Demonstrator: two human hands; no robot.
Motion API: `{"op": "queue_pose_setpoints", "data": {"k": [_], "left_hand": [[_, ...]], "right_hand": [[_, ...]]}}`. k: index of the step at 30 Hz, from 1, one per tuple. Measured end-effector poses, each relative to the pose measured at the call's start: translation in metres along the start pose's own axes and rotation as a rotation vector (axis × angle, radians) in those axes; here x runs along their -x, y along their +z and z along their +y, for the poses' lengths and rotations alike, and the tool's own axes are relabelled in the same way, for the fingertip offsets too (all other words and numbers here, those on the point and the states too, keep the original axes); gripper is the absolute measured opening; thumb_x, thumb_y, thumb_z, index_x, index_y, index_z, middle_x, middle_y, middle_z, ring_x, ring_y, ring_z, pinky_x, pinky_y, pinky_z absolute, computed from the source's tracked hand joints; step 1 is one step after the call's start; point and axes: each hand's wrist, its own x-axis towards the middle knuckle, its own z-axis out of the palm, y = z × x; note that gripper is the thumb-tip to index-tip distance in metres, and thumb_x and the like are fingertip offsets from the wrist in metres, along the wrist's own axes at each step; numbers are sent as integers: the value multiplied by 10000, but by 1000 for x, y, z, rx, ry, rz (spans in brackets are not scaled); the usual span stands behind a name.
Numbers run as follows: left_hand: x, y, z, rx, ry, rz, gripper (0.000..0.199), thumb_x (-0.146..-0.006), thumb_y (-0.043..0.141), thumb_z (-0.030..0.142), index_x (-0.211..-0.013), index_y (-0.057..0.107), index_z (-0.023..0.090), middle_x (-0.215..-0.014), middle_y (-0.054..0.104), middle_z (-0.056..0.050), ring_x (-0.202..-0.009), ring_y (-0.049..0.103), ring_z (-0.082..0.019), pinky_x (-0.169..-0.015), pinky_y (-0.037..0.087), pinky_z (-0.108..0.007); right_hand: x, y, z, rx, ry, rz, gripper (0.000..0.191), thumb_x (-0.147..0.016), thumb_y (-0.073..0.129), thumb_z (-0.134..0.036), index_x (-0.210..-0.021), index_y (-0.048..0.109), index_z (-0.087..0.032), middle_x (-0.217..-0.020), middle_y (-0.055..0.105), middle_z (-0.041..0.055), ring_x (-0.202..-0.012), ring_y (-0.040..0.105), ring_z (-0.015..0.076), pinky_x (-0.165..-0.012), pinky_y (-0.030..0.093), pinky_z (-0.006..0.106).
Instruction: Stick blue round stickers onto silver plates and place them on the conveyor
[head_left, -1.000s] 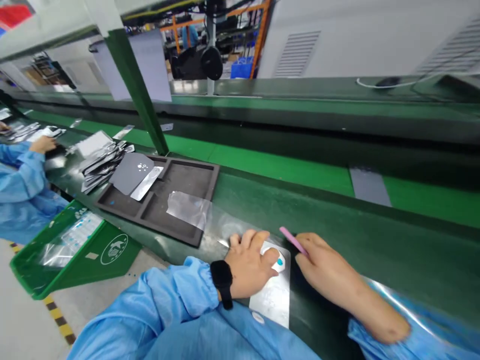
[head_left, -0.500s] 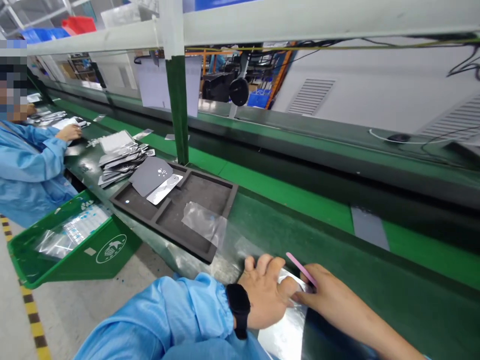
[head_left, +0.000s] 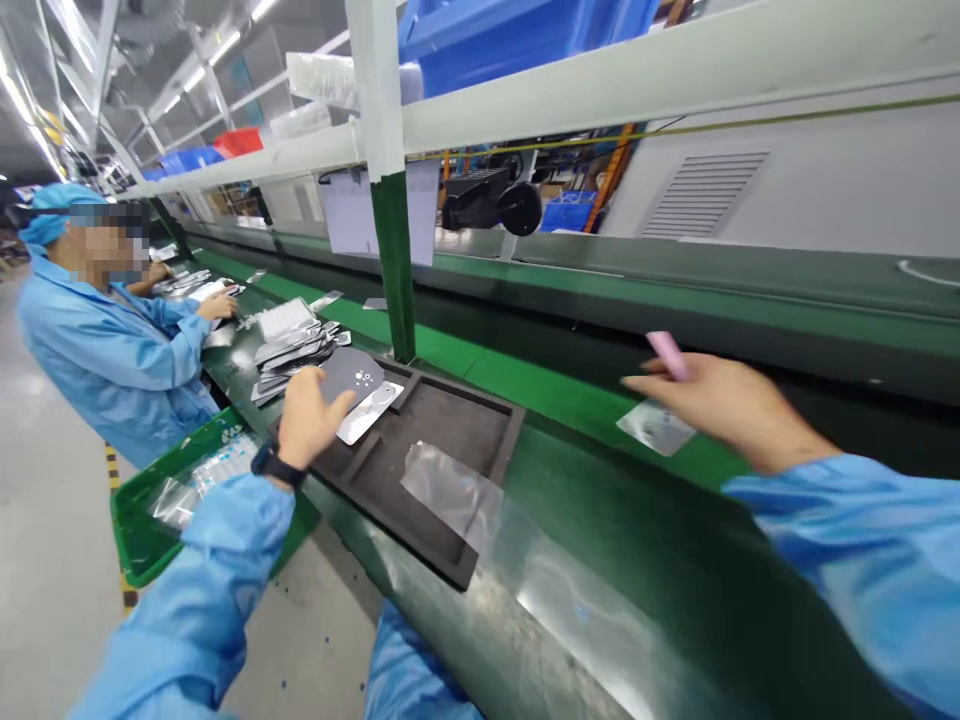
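Note:
My left hand (head_left: 309, 415), a dark watch on its wrist, is at the left end of the black tray (head_left: 420, 505). Its thumb stands apart from its fingers, beside a dark grey rounded panel (head_left: 351, 372); I cannot tell if it touches it. A shiny silver plate (head_left: 371, 412) lies partly under that panel. Over the green belt, my right hand (head_left: 720, 395) keeps a pink stick (head_left: 667, 355) between thumb and fingers. Just below it lies a shiny silver sheet (head_left: 656, 428); whether the fingertips touch it is unclear.
Clear plastic film (head_left: 450, 490) lies across the tray. Beyond it are a stack of plates (head_left: 296, 350) and a green post (head_left: 394, 270). A green bin (head_left: 142, 545) with plastic bags stands on the floor at left. A co-worker in blue (head_left: 112, 340) works farther along the bench.
My hands have parted: the left moved left to the grey panel, the right moved up over the belt with the pink stick. The silver sheet has left the bench in front of me. The view has shifted.

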Motion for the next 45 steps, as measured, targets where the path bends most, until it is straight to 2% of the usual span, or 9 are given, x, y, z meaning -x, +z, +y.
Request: {"op": "queue_pose_setpoints", "data": {"k": [1, 5, 10, 16, 26, 30, 36, 41, 45], "left_hand": [[-22, 0, -13, -85, -140, -139, 420, -814, 604, 406, -1114, 459, 150, -1151, 597, -153, -1123, 568, -283, -949, 445, -385], [-79, 11, -35, -163, -220, -306, 573, -746, 677, 450, -1159, 496, 95, -1204, 623, -207, -1130, 600, -322, -918, 459, -362], [-103, 33, -39, -198, -221, -433, 754, -632, 763, 510, -1230, 512, 125, -1243, 640, -184, -1145, 616, -325, -905, 470, -327], [-118, 48, -48, -235, -186, -499, 1002, -488, 831, 547, -1307, 475, 94, -1279, 611, -225, -1203, 574, -371, -971, 444, -359], [-122, 55, -47, -273, -139, -484, 886, -545, 824, 507, -1258, 488, 104, -1281, 596, -238, -1205, 571, -362, -949, 447, -349], [-125, 56, -43, -247, -128, -471, 861, -533, 838, 459, -1244, 491, 120, -1269, 604, -223, -1203, 569, -355, -948, 441, -347], [-138, 50, -40, -160, -99, -543, 605, -529, 831, 372, -1040, 591, 154, -1113, 686, -154, -1059, 642, -332, -856, 476, -330], [-140, 58, -41, -44, -121, -550, 552, -500, 836, 345, -966, 595, 173, -1035, 702, -118, -1004, 653, -329, -797, 497, -338], [-137, 71, -42, 88, -182, -562, 551, -484, 844, 294, -955, 585, 172, -965, 714, -107, -915, 675, -311, -715, 521, -334]], "right_hand": [[11, 11, -29, -57, -28, -103, 139, -808, 673, -293, -826, 694, -157, -803, 712, 107, -642, 598, 167, -618, 404, 299], [57, 68, -134, -184, -425, -549, 205, -756, 712, -338, -867, 684, -167, -852, 719, 57, -738, 644, 194, -620, 419, 263], [68, 129, -193, -188, -381, -613, 420, -769, 691, -349, -1121, 630, -129, -1078, 709, 135, -959, 664, 262, -744, 455, 286], [65, 167, -209, -246, -261, -604, 439, -785, 673, -320, -1164, 591, -114, -1150, 687, 160, -1042, 652, 276, -813, 456, 295], [65, 202, -234, -421, -75, -525, 100, -797, 616, -189, -893, 641, -173, -986, 723, 117, -904, 667, 230, -689, 433, 267], [64, 205, -238, -511, -58, -475, 71, -814, 594, -193, -871, 637, -197, -930, 725, 63, -869, 659, 194, -721, 438, 257], [45, 198, -245, -611, -212, -425, 297, -869, 575, -200, -1166, 560, -189, -1041, 711, 76, -945, 655, 203, -786, 427, 265], [39, 195, -243, -549, -184, -417, 188, -868, 597, -343, -940, 626, -172, -925, 714, 104, -885, 659, 228, -709, 420, 268], [42, 194, -236, -544, -117, -378, 85, -853, 542, -169, -857, 626, -182, -931, 713, 99, -886, 649, 210, -710, 418, 258]]}}
